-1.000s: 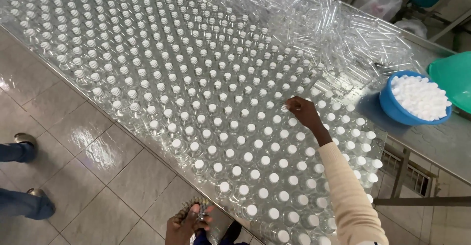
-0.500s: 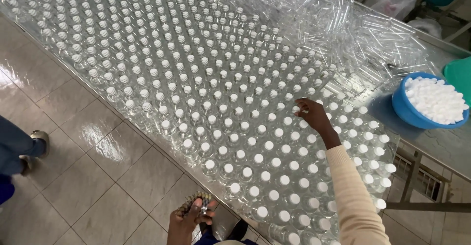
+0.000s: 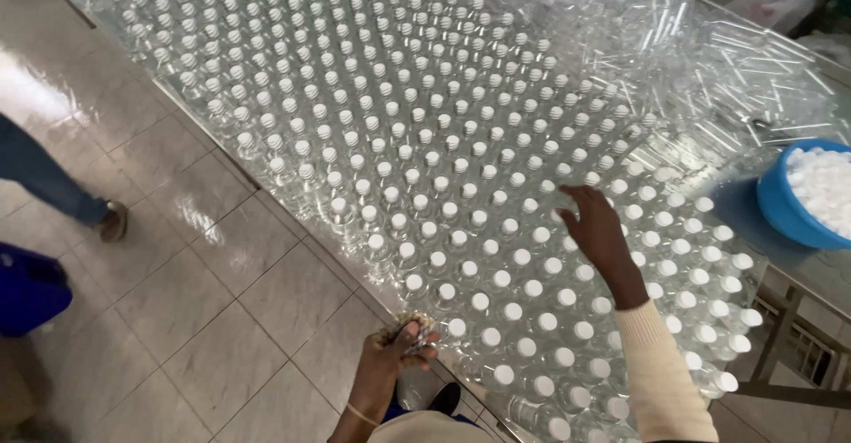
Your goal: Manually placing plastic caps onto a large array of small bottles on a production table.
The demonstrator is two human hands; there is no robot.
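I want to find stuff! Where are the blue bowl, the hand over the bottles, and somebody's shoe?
blue bowl (image 3: 778,205): head view, its left wall.
right hand (image 3: 596,235): head view, its back.
shoe (image 3: 113,221): head view, its top.

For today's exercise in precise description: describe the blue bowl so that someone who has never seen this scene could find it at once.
Start from the long table crowded with clear capped bottles and go to its far right edge. There, beyond the person's right hand, sits the blue bowl, heaped with loose white caps. It is the only round blue container on the table.

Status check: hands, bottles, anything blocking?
Right hand open, fingers spread over the capped bottles. Left hand closed on a small bundle, off the table edge. Blue bowl of caps at right; nothing blocking.
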